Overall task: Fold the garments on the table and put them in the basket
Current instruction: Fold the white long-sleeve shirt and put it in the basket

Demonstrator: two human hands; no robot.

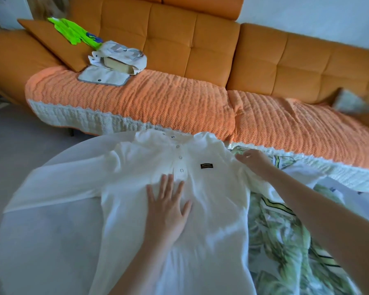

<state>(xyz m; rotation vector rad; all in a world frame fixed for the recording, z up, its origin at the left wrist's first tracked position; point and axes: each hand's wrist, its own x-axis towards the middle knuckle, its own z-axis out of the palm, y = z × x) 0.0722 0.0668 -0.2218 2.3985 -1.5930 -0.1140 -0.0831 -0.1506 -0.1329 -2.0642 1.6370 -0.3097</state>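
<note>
White shirt [213, 222] lies buttons-up on table [41, 252], right under left grip [168, 209], whose fingers are spread flat on the chest. Right grip [254, 160] touches the shirt shoulder; blurred, can't tell if pinching. Leaf-print garment [281, 241] lies beneath the right forearm.

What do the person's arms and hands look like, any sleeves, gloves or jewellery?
Both the left hand and the right hand are bare, with no gloves. The left forearm and right forearm are bare too; no sleeve reaches into view. No ring, watch or bracelet shows, though the picture is somewhat blurred.
</note>
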